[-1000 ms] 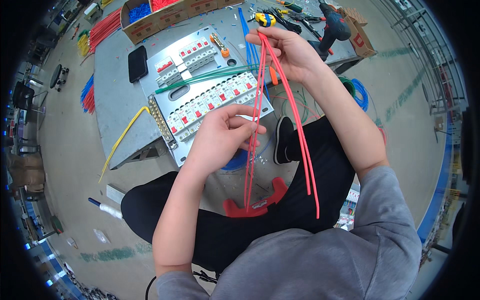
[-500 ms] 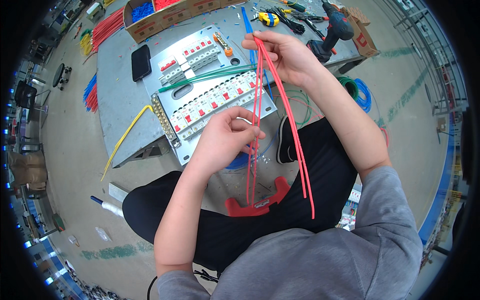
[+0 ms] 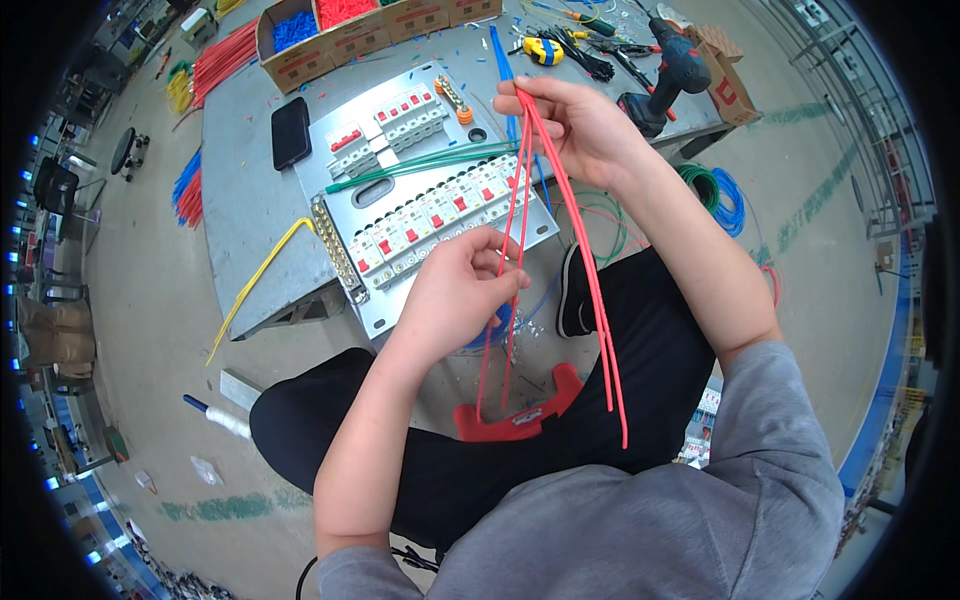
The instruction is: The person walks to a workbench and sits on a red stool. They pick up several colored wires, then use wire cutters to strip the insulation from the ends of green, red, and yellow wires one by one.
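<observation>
My right hand (image 3: 590, 130) pinches several red wires (image 3: 585, 250) near their upper ends, and they hang down over my legs in two groups. Lower down, my left hand (image 3: 455, 295) closes thumb and fingers on the left-hand group of red wires. Beyond the left hand lies a metal mounting plate (image 3: 375, 317) with a long row of circuit breakers (image 3: 435, 220) and a shorter row (image 3: 405, 115) behind it. Green wires (image 3: 430, 165) cross between the rows. A brass terminal bar (image 3: 337, 250) runs along the plate's left edge, with yellow wires (image 3: 258, 280) reaching out from it.
On the grey workbench (image 3: 240, 210) are a black phone (image 3: 291, 133), a cardboard box (image 3: 360, 45) of small coloured parts, blue wires (image 3: 503, 60), a yellow tape measure (image 3: 542, 50) and a cordless drill (image 3: 675, 75). Green and blue wire coils (image 3: 728, 200) lie at right. A red stool (image 3: 515, 420) shows between my legs.
The bench and plate sit slightly lower and farther right in view. Below my left hand, the lower ends of its red wires have swung a little. Both grips look the same.
</observation>
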A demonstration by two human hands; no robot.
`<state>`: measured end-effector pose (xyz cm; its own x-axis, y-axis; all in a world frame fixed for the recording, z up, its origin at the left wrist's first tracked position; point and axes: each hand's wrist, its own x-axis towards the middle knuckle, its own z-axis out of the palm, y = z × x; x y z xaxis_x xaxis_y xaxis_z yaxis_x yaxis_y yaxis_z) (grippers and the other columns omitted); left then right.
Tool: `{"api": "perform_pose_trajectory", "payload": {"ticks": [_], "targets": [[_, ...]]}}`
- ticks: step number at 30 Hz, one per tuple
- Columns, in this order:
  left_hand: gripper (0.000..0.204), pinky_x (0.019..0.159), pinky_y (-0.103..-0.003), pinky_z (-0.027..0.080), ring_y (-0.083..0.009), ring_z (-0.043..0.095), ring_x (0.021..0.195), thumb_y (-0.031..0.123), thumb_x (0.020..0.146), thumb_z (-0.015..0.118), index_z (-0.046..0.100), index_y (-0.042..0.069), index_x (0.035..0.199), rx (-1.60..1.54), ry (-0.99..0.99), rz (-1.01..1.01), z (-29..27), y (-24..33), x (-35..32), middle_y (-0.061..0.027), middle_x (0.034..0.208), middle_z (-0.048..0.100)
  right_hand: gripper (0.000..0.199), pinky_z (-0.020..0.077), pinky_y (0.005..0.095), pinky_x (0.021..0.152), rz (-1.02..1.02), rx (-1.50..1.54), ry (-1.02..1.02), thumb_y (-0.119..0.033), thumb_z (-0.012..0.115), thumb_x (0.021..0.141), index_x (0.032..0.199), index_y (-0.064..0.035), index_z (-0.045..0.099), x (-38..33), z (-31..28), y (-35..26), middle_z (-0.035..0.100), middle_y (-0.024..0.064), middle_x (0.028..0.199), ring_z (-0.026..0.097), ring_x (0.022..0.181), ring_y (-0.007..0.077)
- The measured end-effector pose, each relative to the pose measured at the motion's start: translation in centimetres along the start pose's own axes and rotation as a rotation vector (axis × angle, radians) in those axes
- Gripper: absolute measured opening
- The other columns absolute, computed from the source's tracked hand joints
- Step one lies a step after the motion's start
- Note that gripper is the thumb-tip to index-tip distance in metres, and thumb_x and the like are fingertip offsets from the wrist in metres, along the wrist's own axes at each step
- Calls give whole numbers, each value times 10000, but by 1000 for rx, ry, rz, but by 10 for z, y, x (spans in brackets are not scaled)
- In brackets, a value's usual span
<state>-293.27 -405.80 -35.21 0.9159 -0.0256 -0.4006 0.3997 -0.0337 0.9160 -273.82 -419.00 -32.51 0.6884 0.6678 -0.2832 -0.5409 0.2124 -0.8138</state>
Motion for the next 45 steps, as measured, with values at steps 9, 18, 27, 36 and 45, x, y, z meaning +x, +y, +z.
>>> {"api": "perform_pose_trajectory", "payload": {"ticks": [9, 18, 27, 36, 45], "targets": [[166, 595, -253, 552, -100, 678, 671, 107, 996, 689, 671, -35, 1081, -132, 45, 11, 1, -1, 2, -76, 826, 741, 368, 429, 193, 594, -73, -107, -97, -208, 626, 1021, 1232, 92, 608, -7, -3, -7, 757, 168, 1019, 430, 563, 17], [145, 626, -363, 551, -273, 710, 657, 120, 914, 707, 683, 4, 997, 441, 357, 307, 12, -10, 2, -136, 774, 725, 423, 406, 252, 487, -167, -198, -110, -297, 633, 1025, 1185, 94, 649, -20, 8, -8, 551, -12, 603, 482, 526, 50], [126, 648, -398, 568, -315, 726, 689, 108, 898, 709, 670, 11, 968, 482, 388, 330, 14, -8, 2, -149, 792, 730, 356, 480, 279, 847, -139, -171, -131, -230, 598, 1041, 1163, 102, 639, -21, 6, -10, 546, 36, 635, 689, 900, 137], [180, 611, -301, 535, -155, 690, 662, 136, 983, 677, 692, -12, 1083, 308, 252, 242, 10, -9, 2, -98, 779, 731, 363, 412, 229, 541, -120, -165, -116, -272, 643, 1022, 1184, 53, 662, -19, 6, -7, 699, 48, 773, 467, 550, 32], [218, 644, -246, 550, -110, 710, 728, 106, 1011, 668, 688, -31, 1179, 155, 451, 486, 13, -3, -4, -87, 821, 749, 349, 492, 230, 821, -68, -135, -264, -246, 591, 1065, 1183, 75, 660, -38, 26, 13, 754, 214, 1039, 440, 589, 26]]}}
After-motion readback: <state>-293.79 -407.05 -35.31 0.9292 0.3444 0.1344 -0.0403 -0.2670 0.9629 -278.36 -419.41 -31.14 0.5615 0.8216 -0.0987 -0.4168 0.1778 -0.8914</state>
